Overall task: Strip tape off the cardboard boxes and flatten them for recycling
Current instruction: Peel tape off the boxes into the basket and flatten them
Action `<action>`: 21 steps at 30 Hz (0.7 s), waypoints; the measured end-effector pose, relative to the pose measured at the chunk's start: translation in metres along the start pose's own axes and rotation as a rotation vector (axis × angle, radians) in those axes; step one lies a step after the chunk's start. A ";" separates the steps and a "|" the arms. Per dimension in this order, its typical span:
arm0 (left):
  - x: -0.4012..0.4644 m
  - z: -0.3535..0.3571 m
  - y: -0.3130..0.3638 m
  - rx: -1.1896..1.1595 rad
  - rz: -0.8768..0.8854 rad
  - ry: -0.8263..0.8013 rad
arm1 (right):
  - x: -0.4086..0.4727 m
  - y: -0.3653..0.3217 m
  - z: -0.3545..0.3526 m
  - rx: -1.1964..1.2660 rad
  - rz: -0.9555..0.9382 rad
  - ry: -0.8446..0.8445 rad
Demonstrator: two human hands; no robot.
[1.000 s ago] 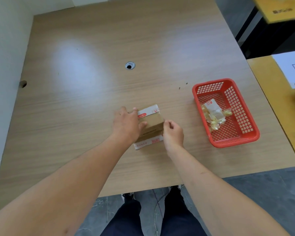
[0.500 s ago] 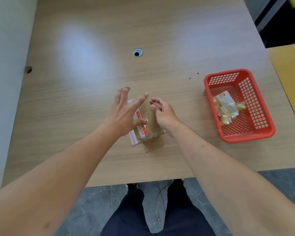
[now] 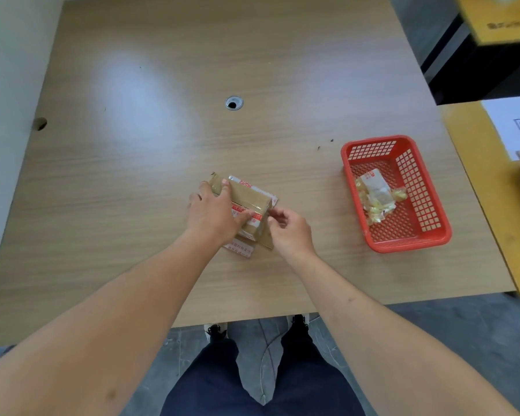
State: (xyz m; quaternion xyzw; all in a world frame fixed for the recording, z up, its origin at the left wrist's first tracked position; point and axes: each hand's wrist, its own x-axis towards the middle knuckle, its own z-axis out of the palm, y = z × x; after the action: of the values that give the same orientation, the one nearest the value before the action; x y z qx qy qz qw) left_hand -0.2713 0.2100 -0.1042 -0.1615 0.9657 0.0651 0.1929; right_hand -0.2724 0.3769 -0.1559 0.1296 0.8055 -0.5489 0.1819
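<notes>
A small cardboard box (image 3: 246, 202) lies on the wooden worktop (image 3: 132, 175), near its front edge and about in the middle. The box has white tape with red print (image 3: 244, 211) on its sides, and one brown flap (image 3: 266, 226) stands open at the right end.

The left hand (image 3: 213, 213) lies on top of the box w/ fingers curled over its far left corner and the thumb pressing on the taped side, so this grip is clamped on the box. The right hand (image 3: 288, 229) is at the right end, its thumb and fingers together in a pinch at the edge of the flap; whether they hold tape or cardboard I cannot tell.

To the right, well apart from the box, stands a red plastic basket (image 3: 415, 235) w/ crumpled tape pieces (image 3: 377, 198) inside.
</notes>
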 end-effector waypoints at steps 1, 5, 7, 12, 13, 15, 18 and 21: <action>-0.001 0.000 0.003 -0.016 -0.021 -0.018 | -0.002 0.001 0.003 0.060 0.030 -0.011; -0.006 0.002 0.002 -0.115 -0.033 -0.069 | -0.006 0.002 0.008 0.152 0.109 0.087; -0.009 0.004 0.001 -0.158 -0.030 -0.072 | -0.009 0.001 0.010 0.204 0.138 0.089; -0.008 0.007 0.000 -0.178 -0.006 -0.075 | -0.014 -0.004 -0.001 -0.009 0.039 0.022; -0.007 0.006 -0.002 -0.180 0.012 -0.078 | -0.015 -0.007 -0.007 -0.100 -0.012 -0.019; -0.005 0.006 -0.007 -0.183 0.059 -0.080 | -0.016 -0.013 -0.018 -0.308 -0.145 -0.117; -0.003 0.008 -0.012 -0.194 0.123 -0.103 | -0.014 -0.020 -0.030 -0.619 -0.393 -0.199; -0.003 0.007 -0.011 -0.205 0.136 -0.116 | -0.016 -0.017 -0.033 -0.739 -0.571 -0.172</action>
State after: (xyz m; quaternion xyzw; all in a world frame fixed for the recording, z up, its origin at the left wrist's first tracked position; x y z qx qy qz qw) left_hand -0.2621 0.2020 -0.1100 -0.1105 0.9498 0.1856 0.2262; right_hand -0.2702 0.4009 -0.1238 -0.2162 0.9323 -0.2622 0.1239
